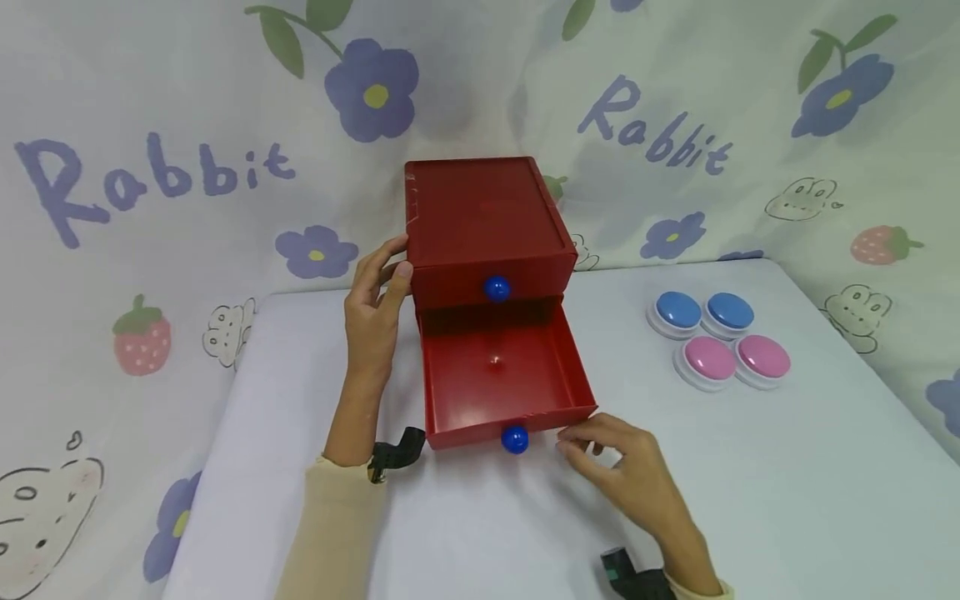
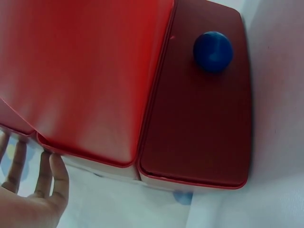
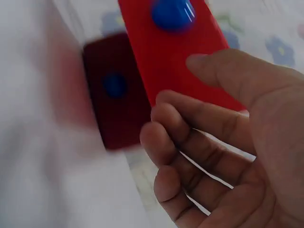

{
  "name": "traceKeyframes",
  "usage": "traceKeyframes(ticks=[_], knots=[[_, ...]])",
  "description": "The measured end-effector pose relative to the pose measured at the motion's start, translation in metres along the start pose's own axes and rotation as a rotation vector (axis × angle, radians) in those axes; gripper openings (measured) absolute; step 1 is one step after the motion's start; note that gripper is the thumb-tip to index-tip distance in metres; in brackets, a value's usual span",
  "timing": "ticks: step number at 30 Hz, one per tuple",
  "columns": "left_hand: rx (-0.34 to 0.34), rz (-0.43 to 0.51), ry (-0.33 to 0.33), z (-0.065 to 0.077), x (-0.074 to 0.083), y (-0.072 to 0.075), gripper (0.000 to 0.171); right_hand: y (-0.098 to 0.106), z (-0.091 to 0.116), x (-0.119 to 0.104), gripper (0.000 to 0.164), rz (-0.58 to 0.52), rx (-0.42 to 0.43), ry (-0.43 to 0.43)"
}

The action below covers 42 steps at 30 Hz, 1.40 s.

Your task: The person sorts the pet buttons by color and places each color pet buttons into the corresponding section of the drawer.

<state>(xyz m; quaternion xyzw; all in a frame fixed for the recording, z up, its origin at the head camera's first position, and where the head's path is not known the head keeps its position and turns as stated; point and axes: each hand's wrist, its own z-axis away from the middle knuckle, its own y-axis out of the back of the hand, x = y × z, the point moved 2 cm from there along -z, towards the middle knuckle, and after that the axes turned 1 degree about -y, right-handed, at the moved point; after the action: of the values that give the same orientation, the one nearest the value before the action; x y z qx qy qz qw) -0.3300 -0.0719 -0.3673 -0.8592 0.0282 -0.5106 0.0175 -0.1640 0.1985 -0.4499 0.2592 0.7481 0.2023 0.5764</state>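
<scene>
A red drawer cabinet (image 1: 480, 208) has one drawer (image 1: 465, 437) pulled out under its top drawer, with nothing lying inside. Blue round knobs (image 1: 515, 439) sit on the fronts. My left hand (image 1: 372, 325) rests its fingers against the cabinet's left side, thumb near the front corner. Close by the pulled-out drawer's front right corner is my right hand (image 1: 630, 475), fingers loosely bent, thumb and forefinger apart. In the right wrist view its thumb overlaps the drawer front (image 3: 175, 57). A lower, closed drawer (image 2: 199, 104) shows in the left wrist view.
Two blue push buttons (image 1: 678, 310) and two pink push buttons (image 1: 710, 358) on white bases stand grouped at the right of the white table (image 1: 787, 500). A printed cloth (image 1: 480, 75) hangs behind the cabinet. Black wrist devices (image 1: 401, 450) are worn on both arms.
</scene>
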Motion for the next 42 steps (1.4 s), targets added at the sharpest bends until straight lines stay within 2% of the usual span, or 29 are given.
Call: traceKeyframes(ticks=[3, 6, 10, 12, 15, 20, 25, 32, 36, 42], knots=[[0.024, 0.005, 0.004, 0.001, 0.0, 0.006, 0.04, 0.029, -0.009, 0.032, 0.013, 0.074, 0.051, 0.004], [0.028, 0.023, 0.007, 0.001, -0.003, 0.008, 0.04, 0.056, -0.018, 0.064, 0.014, 0.186, 0.136, -0.062], [0.002, 0.047, 0.01, 0.0, -0.007, 0.004, 0.04, 0.088, -0.025, 0.1, 0.027, 0.265, 0.272, -0.207], [-0.007, 0.054, 0.016, 0.0, -0.01, 0.001, 0.04, 0.101, -0.027, 0.113, 0.033, 0.282, 0.333, -0.254], [-0.01, 0.05, 0.025, 0.002, -0.011, -0.001, 0.04, 0.114, -0.032, 0.128, 0.045, 0.307, 0.369, -0.306], [0.004, 0.03, 0.023, 0.003, -0.009, -0.001, 0.039, 0.121, -0.037, 0.143, 0.069, 0.345, 0.326, -0.392], [0.02, 0.033, 0.011, 0.002, -0.006, 0.0, 0.039, 0.125, -0.042, 0.15, 0.081, 0.404, 0.257, -0.489], [0.024, 0.049, 0.002, 0.001, -0.005, -0.001, 0.039, 0.126, -0.044, 0.157, 0.095, 0.456, 0.212, -0.531], [0.016, 0.047, 0.006, 0.001, -0.004, -0.002, 0.04, 0.124, -0.045, 0.16, 0.1, 0.451, 0.22, -0.544], [0.012, 0.058, -0.003, 0.0, -0.003, -0.004, 0.039, 0.124, -0.047, 0.16, 0.092, 0.41, 0.243, -0.552]])
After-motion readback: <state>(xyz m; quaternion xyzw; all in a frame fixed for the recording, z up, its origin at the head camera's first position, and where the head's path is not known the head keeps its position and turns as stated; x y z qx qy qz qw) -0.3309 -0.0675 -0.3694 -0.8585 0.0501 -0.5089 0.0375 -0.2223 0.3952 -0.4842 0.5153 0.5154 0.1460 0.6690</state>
